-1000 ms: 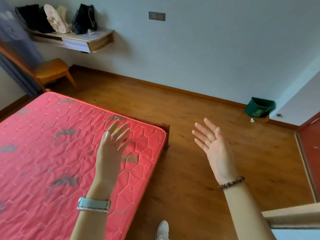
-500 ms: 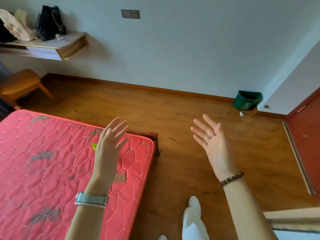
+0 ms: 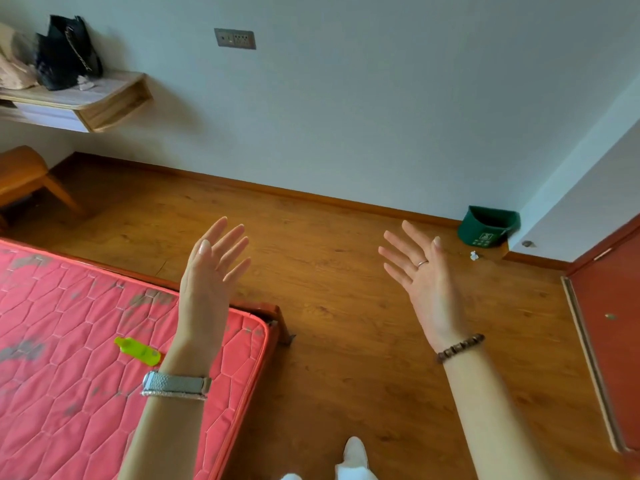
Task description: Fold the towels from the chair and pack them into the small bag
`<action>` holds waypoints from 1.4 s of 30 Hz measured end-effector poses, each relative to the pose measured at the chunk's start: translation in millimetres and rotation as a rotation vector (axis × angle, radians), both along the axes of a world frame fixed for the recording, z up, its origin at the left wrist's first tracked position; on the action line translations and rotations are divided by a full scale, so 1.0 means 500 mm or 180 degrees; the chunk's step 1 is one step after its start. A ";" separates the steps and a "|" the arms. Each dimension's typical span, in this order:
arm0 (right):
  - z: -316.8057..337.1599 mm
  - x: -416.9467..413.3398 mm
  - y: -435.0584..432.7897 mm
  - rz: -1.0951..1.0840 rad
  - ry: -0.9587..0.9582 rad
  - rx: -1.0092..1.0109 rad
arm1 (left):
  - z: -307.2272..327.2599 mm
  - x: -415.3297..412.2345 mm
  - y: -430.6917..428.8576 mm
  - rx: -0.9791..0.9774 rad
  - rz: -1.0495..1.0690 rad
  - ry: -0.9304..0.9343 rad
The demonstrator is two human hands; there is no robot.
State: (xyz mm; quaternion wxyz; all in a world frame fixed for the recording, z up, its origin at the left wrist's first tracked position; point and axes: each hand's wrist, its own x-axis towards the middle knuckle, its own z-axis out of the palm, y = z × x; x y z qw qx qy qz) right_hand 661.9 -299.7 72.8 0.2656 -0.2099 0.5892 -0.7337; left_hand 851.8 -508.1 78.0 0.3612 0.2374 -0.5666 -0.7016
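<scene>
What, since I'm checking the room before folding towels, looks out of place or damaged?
The red mattress is blotched with dark grey marks, like wear or stains. A small lime-green object lies loose on it near the corner. A white scrap sits on the floor beside the green bin, not in it.

Left hand (image 3: 207, 282) and right hand (image 3: 424, 284) raised, fingers spread, holding nothing.

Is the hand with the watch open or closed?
Open. The left hand shows straight, spread fingers, raised over the red mattress corner, holding nothing.
</scene>
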 end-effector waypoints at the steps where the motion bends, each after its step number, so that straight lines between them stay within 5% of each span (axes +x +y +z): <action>1: 0.001 -0.027 -0.006 0.0036 0.0017 0.0006 | 0.002 -0.024 -0.004 0.0001 0.0044 0.0011; 15: -0.015 -0.298 -0.188 0.0236 -0.0007 0.0099 | -0.022 -0.264 -0.165 -0.0036 0.0339 -0.0033; 42: 0.012 -0.617 -0.918 0.1459 0.0089 0.0189 | -0.012 -0.472 -0.707 -0.0090 0.1346 -0.0007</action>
